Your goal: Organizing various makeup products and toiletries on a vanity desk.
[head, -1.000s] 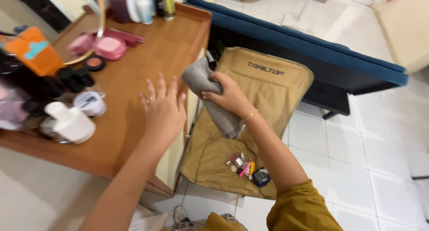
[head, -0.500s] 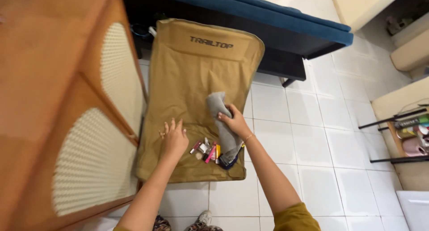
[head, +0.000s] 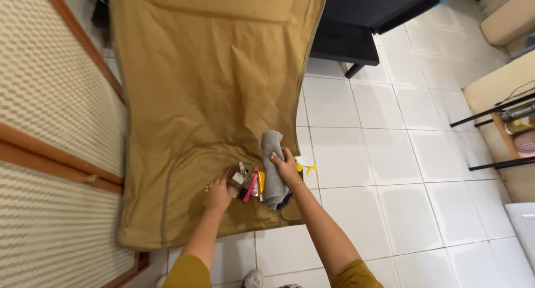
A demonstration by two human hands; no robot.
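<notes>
- White floor tiles (head: 390, 149) are covered by a tan fabric seat (head: 212, 98).
- A grey pouch (head: 273, 165) (long axis running away) is clasped by the right hand (head: 287, 168).
- Small cosmetics (head: 248, 182) are touched by the left hand (head: 217, 194), fingers loosely spread.

A tan fabric seat (head: 212, 98) fills the upper middle of the frame, with a grey cloth (head: 272, 165) and small pink, yellow and red items (head: 248, 183) near its lower edge. White floor tiles (head: 390, 154) spread to the right, and a cream zigzag-weave panel (head: 50, 98) in a brown frame lines the left. Mustard-yellow sleeves (head: 186, 271) show at the bottom.
</notes>
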